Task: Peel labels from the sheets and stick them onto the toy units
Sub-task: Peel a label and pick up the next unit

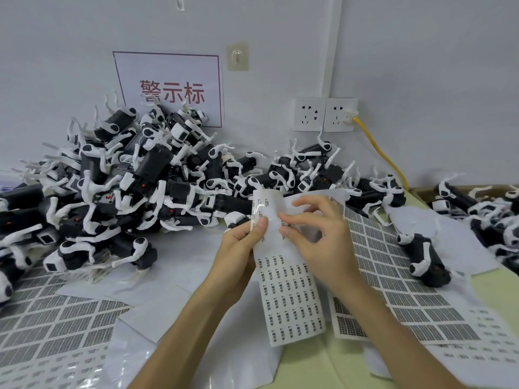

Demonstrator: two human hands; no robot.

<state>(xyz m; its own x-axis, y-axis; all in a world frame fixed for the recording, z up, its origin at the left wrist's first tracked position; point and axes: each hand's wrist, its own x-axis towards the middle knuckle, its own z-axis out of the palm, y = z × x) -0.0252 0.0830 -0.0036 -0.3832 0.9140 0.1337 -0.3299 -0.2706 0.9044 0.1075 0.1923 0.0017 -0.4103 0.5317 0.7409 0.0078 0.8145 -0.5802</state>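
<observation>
The left hand (238,248) has a closed grip on the edge of a narrow, glossy label sheet (292,301), whose top curls back above rows of tiny printed rectangles. The right hand (323,240) pinches the same sheet with thumb and forefinger. Black-and-white plastic toy units (126,178) lie heaped behind on the bench (488,290).

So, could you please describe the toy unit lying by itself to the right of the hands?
From the wall sockets, follow the yellow cable down to the table. Just right of the right hand, one black-and-white toy unit lies on the label sheets. Unlike the piled units, it lies alone.
</observation>
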